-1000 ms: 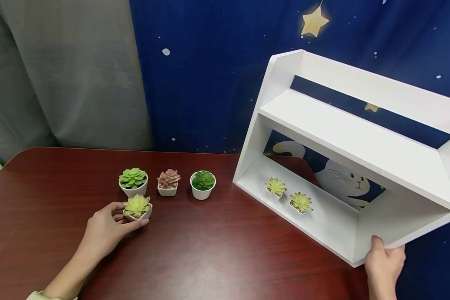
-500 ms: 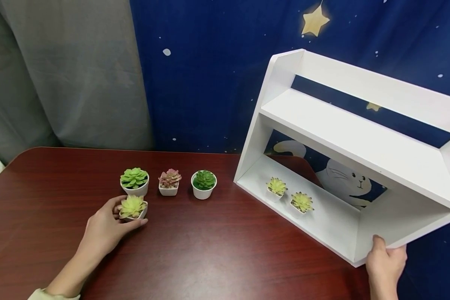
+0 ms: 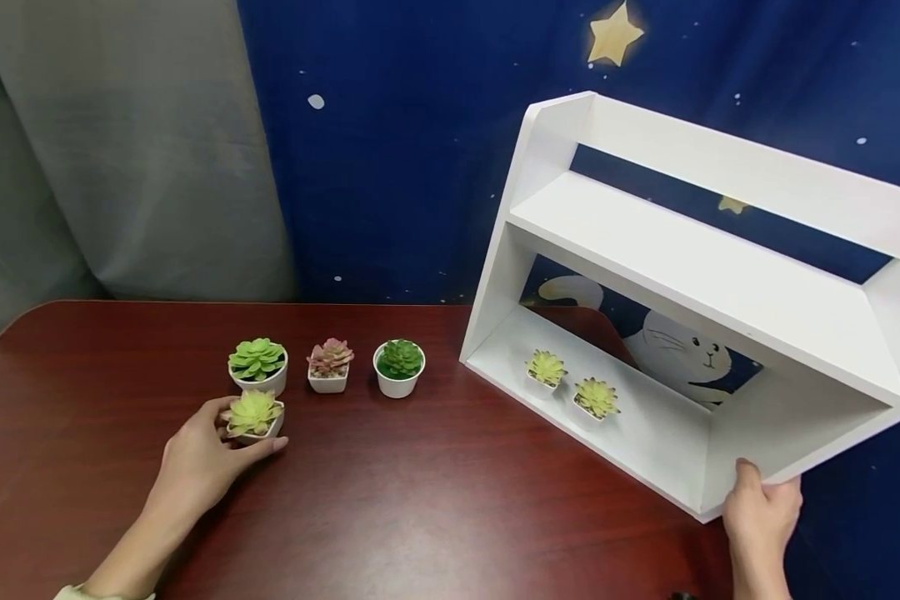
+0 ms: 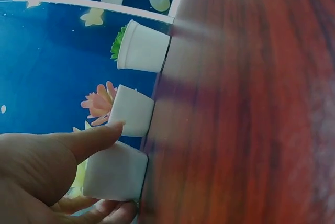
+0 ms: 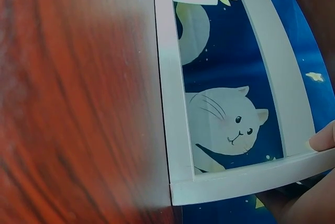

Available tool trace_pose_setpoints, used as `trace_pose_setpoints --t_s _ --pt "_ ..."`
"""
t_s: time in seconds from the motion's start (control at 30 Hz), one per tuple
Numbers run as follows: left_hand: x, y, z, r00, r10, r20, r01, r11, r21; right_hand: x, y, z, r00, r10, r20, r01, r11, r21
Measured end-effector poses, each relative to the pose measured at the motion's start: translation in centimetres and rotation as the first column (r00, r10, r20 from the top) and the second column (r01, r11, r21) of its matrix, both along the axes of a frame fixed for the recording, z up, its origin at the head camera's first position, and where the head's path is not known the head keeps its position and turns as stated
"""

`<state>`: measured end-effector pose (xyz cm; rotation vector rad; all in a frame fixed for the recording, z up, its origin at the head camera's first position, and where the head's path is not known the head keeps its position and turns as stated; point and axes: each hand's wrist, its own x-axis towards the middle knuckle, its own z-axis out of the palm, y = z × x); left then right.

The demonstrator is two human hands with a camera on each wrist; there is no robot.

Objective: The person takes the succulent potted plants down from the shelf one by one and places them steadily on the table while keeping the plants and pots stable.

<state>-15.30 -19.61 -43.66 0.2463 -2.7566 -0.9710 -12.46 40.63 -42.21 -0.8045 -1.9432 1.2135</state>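
Note:
My left hand [image 3: 202, 454] holds a small potted succulent [image 3: 253, 414] with light green leaves, its white pot between thumb and fingers. In the left wrist view this pot [image 4: 116, 171] sits upright at the tabletop. Just behind it stands a bright green potted succulent [image 3: 258, 363]. To the right are a pink succulent [image 3: 329, 367] and a dark green one [image 3: 399, 368], both in white pots. On the right, my right hand [image 3: 762, 508] grips the side panel of a white shelf [image 3: 705, 267], thumb inside. Two yellow-green succulents [image 3: 546, 369] stand on its lower board.
The red-brown wooden table [image 3: 420, 492] carries the pots and the angled shelf. A blue curtain [image 3: 390, 167] with stars and a white cat hangs behind, beside a grey curtain [image 3: 157, 167]. A small dark object [image 3: 682, 596] shows at the bottom edge.
My left hand has shifted slightly left with the light green succulent, now in front of the bright green one. The right hand keeps its grip on the shelf. The head view has turned slightly.

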Motion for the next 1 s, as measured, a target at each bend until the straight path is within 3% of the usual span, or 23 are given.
trace_pose_setpoints --t_s 0.23,0.33,0.5,0.67,0.83,1.0 --pt "0.1 -0.4 1.4 0.990 -0.051 0.130 0.047 0.998 0.031 -0.1 -0.2 -0.1 1.000 -0.014 0.025 0.014 1.000 -0.001" --pt "0.2 -0.5 2.3 0.990 -0.058 0.128 0.053 0.998 0.039 -0.2 -0.2 -0.1 0.999 -0.013 0.032 0.013 1.000 -0.005" --pt "0.7 0.0 3.7 0.999 -0.039 -0.010 0.040 0.999 0.034 -0.1 0.0 -0.2 1.000 -0.014 0.025 0.014 1.000 -0.006" --pt "1.1 2.0 5.2 0.985 -0.034 -0.169 0.040 0.999 0.032 0.0 0.0 -0.2 0.999 -0.022 0.042 0.021 1.000 0.001" --pt "1.1 4.6 6.4 0.960 -0.071 -0.272 0.101 0.990 0.097 0.0 0.0 -0.2 0.999 -0.028 0.046 0.027 1.000 0.010" --pt "0.6 7.3 6.8 0.908 -0.155 -0.389 0.206 0.974 0.091 -0.1 -0.1 -0.2 0.999 -0.027 0.039 0.027 1.000 0.014"
